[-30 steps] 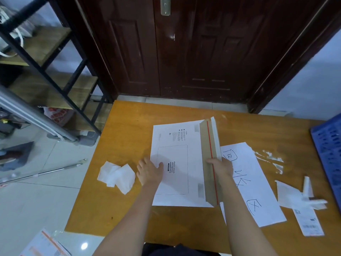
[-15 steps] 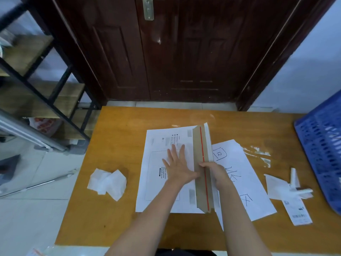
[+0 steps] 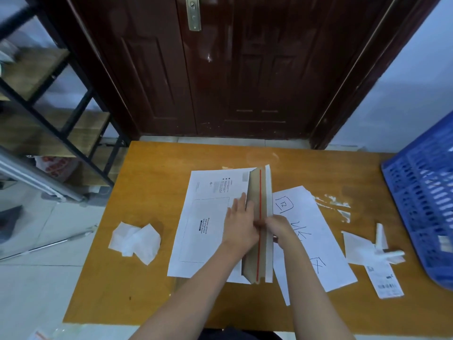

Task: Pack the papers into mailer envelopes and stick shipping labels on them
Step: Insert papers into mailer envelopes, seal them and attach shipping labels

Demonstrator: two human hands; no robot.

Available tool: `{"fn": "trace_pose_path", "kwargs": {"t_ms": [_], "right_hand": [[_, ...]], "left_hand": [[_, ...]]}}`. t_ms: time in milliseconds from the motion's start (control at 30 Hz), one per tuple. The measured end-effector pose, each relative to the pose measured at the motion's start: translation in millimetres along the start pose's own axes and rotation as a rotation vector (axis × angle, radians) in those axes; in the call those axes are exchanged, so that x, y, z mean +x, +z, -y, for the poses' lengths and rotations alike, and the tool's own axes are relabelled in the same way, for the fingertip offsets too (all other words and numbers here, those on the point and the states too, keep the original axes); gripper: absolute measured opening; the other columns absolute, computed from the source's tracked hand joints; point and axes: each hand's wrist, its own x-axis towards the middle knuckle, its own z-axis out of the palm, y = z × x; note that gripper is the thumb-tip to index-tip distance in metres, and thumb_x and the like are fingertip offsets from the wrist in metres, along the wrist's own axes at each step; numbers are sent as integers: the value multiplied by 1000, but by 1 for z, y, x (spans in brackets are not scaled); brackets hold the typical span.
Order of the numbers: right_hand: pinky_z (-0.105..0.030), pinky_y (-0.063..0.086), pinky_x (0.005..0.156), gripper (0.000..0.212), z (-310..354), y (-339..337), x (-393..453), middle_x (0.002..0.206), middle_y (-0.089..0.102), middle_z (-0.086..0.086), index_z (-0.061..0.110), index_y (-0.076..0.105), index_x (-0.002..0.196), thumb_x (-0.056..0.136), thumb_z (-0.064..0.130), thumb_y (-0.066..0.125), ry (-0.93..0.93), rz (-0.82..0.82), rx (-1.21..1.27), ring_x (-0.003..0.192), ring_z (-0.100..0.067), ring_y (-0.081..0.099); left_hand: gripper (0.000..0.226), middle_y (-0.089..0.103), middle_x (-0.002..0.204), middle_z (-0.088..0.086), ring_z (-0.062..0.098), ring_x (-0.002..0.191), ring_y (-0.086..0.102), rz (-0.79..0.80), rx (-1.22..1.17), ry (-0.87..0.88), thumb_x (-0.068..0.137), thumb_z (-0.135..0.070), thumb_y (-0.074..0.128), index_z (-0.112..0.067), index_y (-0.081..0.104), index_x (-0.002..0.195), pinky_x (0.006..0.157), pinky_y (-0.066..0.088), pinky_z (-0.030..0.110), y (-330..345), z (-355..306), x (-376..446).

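The mailer envelope (image 3: pixel 208 224) lies mid-table, long axis running twelve to six. Its raised flap (image 3: pixel 257 229) stands at its three o'clock edge. The left hand (image 3: pixel 241 224) presses it flat-fingered; the right hand (image 3: pixel 275 224) pinches it from behind.

Both bare forearms reach forward from the bottom edge, hands meeting at the middle.

The left hand (image 3: pixel 241 223) lies flat, palm down, fingers straight and close together, pointing away from the body. The right hand (image 3: pixel 275 223) sits just beside it, nearly touching, its fingers curled in a pinch; the fingertips are mostly hidden. Both wrists are straight.
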Motion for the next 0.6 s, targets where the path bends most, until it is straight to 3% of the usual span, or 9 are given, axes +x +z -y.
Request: {"fn": "trace_pose_path", "kwargs": {"t_ms": [100,200,267,333,400,467,533,600], "right_hand": [[-23,43,55,24,1,-1,2,90,69,-10,6,67,103,78,7,68,-23,-34,-37,76,-21,62],[-25,46,57,19,6,-3,3,80,64,-5,5,64,98,79,3,68,-16,-53,-53,73,-20,60],[-30,51,71,27,6,-3,6,87,65,-8,1,65,103,77,6,70,-6,-85,-104,83,-26,62],[-32,47,77,36,6,3,6,101,62,-10,2,58,112,78,11,68,-4,-186,-270,93,-29,60],[-36,42,81,47,-3,16,5,116,53,-15,5,46,121,78,10,65,-128,-492,-613,104,-33,55],[-37,40,74,49,-8,33,4,105,53,-18,5,46,117,71,2,65,-413,-744,-839,94,-33,54],[-34,40,64,41,1,44,1,91,54,-13,8,49,108,71,2,65,-585,-794,-1037,78,-28,55],[-32,44,73,27,3,57,8,97,54,-12,11,47,107,83,7,57,-720,-636,-1161,88,-25,56]], "left_hand": [[37,7,160,11,31,147,10,-2,160,27,94,-17,44,-9,52,130,117,20,43,-8,-3,0],[47,-1,160,15,38,146,6,28,226,-55,99,-27,35,-16,31,145,116,15,52,-10,2,-1],[57,1,160,13,39,141,20,32,215,-96,97,-25,44,-20,19,147,109,32,50,-12,6,-4],[67,8,159,8,34,131,35,15,188,-88,88,-8,54,-20,19,144,95,46,43,-17,5,-7],[70,14,158,5,32,126,41,-15,154,-82,84,0,55,-19,23,143,87,49,41,-22,1,-9],[67,16,158,4,31,126,42,-52,136,-99,86,-1,52,-20,24,144,87,49,40,-25,-2,-12],[64,19,158,4,30,126,44,-93,129,-120,89,-1,46,-21,24,145,87,48,39,-28,-4,-15],[61,31,153,3,28,120,50,-127,115,-130,90,0,42,-21,25,145,81,49,39,-34,-8,-20]]}}
